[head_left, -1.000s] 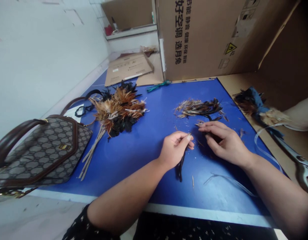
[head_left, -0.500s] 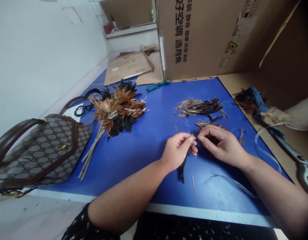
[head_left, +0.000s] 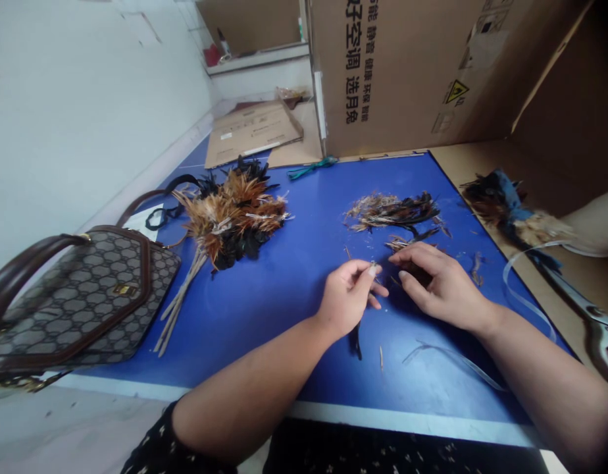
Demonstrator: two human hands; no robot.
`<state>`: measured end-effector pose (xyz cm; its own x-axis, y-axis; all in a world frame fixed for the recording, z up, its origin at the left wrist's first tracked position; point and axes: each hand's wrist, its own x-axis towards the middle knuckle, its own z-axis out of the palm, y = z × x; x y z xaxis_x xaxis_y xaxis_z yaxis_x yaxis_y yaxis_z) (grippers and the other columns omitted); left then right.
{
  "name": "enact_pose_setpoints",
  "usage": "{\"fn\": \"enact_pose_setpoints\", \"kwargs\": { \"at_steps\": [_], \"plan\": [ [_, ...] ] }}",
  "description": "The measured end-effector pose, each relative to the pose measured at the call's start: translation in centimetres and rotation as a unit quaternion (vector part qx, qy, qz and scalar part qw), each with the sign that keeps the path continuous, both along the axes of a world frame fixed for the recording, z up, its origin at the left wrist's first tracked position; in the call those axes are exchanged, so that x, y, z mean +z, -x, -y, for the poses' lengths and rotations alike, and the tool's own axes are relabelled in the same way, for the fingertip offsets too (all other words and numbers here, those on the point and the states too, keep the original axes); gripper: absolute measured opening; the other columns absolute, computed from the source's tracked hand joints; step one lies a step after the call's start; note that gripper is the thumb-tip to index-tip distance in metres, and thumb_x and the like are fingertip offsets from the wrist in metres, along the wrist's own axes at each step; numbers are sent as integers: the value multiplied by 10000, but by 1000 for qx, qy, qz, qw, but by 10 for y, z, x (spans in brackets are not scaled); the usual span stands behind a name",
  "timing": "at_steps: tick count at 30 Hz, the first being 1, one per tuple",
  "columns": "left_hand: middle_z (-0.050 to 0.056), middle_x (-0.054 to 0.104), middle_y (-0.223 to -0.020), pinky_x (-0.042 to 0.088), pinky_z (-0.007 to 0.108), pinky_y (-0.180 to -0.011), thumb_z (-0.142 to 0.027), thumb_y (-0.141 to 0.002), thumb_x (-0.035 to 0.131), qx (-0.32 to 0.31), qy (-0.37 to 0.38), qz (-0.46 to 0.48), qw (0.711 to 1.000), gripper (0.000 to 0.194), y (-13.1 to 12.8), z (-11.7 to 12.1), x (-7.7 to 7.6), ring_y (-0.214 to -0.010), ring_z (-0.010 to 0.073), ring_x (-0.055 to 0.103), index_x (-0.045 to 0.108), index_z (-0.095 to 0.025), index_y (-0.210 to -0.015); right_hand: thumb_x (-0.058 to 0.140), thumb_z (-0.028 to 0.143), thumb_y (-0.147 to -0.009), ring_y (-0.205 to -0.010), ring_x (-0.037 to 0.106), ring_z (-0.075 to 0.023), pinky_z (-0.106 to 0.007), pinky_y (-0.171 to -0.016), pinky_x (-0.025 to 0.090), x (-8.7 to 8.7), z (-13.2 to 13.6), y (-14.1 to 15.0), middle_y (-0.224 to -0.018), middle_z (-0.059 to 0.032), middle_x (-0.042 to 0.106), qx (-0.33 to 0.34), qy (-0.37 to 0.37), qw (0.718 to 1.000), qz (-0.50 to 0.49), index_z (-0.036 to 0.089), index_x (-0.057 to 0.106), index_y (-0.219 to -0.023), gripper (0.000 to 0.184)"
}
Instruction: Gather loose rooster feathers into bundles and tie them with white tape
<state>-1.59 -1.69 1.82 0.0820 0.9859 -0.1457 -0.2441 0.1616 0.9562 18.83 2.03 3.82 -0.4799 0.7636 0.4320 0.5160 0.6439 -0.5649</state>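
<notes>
Drew the left hand [head_left: 348, 293] slightly away from the right hand [head_left: 439, 283] since half a second ago, parting right thumb from fingertips. Pinching black feathers [head_left: 354, 342] between left thumb and fingers above the blue table [head_left: 249, 322], with long axis and dark tips toward the near edge. Curling the right hand loosely open near a small feather pile [head_left: 395, 244]. Look narrow, partly hidden by the left hand.

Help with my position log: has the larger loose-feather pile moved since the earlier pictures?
No visible shift: the larger loose-feather pile lies in the same spot relative to the upright carton.
</notes>
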Motion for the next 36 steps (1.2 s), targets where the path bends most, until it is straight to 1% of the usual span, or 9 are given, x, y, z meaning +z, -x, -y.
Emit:
{"fn": "enact_pose_setpoints", "kwargs": {
  "at_steps": [3, 5, 10, 13, 16, 24, 27, 31, 36],
  "plan": [
    [195, 649, -1334, 595, 231, -482, -433, -925, 734, 45, -38, -38, 998, 318, 1, -1, 0, -749, 166, 763, 699, -122, -981, 609, 269, -963, -913, 693, -272, -436, -892, 530, -2, -7, -7, -979, -105, 729, -69, -55, 991, 103, 196, 725, -1060, 167],
    [198, 560, -1443, 590, 232, -455, -425, -928, 726, 74, -69, -60, 993, 306, 2, -2, 0, -761, 165, 766, 700, -121, -938, 601, 304, -975, -886, 695, -276, -434, -868, 513, -4, -11, -12, -941, -110, 727, -112, -70, 976, 171, 189, 744, -1006, 186],
    [143, 605, -1255, 520, 204, -416, -418, -945, 701, 120, -87, -81, 986, 285, 4, -4, -1, -655, 92, 673, 693, -134, -930, 640, 365, -966, -910, 699, -298, -428, -845, 485, -9, -13, -16, -931, -120, 732, -148, -79, 951, 260, 183, 750, -933, 215],
    [58, 644, -949, 475, 204, -440, -403, -980, 660, 100, -80, -80, 989, 257, 5, -3, 0, -534, 60, 580, 664, -149, -938, 637, 340, -972, -915, 695, -281, -417, -865, 481, -8, -12, -14, -932, -113, 736, -144, -86, 957, 235, 187, 748, -937, 193],
    [-23, 589, -679, 455, 208, -493, -396, -1003, 637, 67, -68, -69, 993, 238, 5, -1, 4, -485, 66, 530, 635, -166, -944, 648, 315, -966, -925, 695, -270, -417, -873, 469, -7, -11, -14, -953, -102, 747, -120, -81, 962, 230, 196, 750, -920, 163],
    [21, 671, -723, 532, 260, -648, -422, -968, 694, 52, -59, -22, 997, 279, 1, 1, 3, -620, 111, 627, 672, -151, -904, 601, 221, -967, -926, 718, -274, -407, -811, 444, -12, -13, -11, -958, -98, 773, -109, -76, 954, 270, 181, 746, -867, 180],
    [22, 671, -728, 531, 265, -638, -433, -941, 727, 58, -41, 0, 998, 294, 1, 0, 1, -616, 112, 624, 681, -148, -883, 608, 222, -959, -869, 715, -257, -400, -810, 451, -12, -14, -11, -892, -84, 764, -106, -73, 964, 233, 185, 719, -833, 172],
    [44, 699, -795, 536, 277, -636, -444, -897, 772, 64, -9, 37, 997, 314, -1, -1, 0, -634, 115, 625, 703, -138, -875, 628, 270, -975, -779, 682, -217, -386, -820, 482, -7, -11, -8, -836, -57, 737, -83, -56, 990, 100, 208, 707, -857, 155],
    [54, 719, -813, 521, 278, -677, -430, -868, 808, 70, 25, 60, 995, 311, -4, -1, -4, -669, 117, 638, 741, -129, -909, 642, 337, -1004, -778, 668, -211, -376, -795, 527, 4, 4, 6, -851, -60, 728, -46, 3, 999, -27, 234, 723, -895, 171]
  ]
}}
